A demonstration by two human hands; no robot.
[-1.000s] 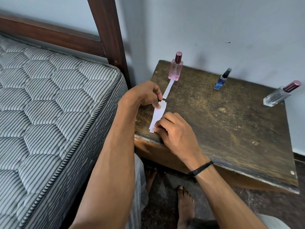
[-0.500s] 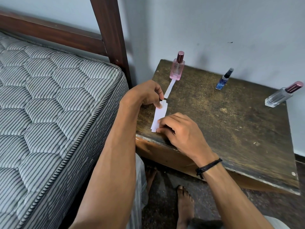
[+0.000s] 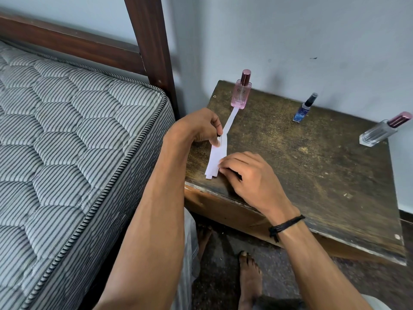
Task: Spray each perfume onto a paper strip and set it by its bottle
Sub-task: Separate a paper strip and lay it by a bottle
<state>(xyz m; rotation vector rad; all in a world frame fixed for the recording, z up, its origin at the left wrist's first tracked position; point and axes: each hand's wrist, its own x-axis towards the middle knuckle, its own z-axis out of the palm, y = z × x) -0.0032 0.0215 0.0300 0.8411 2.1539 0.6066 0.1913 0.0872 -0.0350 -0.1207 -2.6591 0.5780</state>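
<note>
Worn table point(image 3: 312, 175): left hand point(image 3: 201, 128) and right hand point(image 3: 248, 175) pinch paper strips point(image 3: 215, 157); pink bottle point(image 3: 241, 95) label illegible.

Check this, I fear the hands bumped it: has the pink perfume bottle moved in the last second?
No. The pink perfume bottle stands at the same back-left corner of the wooden table, upright.

Worn, scuffed dark wooden table point(image 3: 312, 175) carries three upright bottles along its wall side: pink bottle point(image 3: 241, 92) far left, small blue bottle point(image 3: 304, 108) midway, clear bottle point(image 3: 380, 133) far right, with one paper strip point(image 3: 231, 118) lying just before the pink bottle and a stack of paper strips point(image 3: 215, 157) near the front left edge.
</note>
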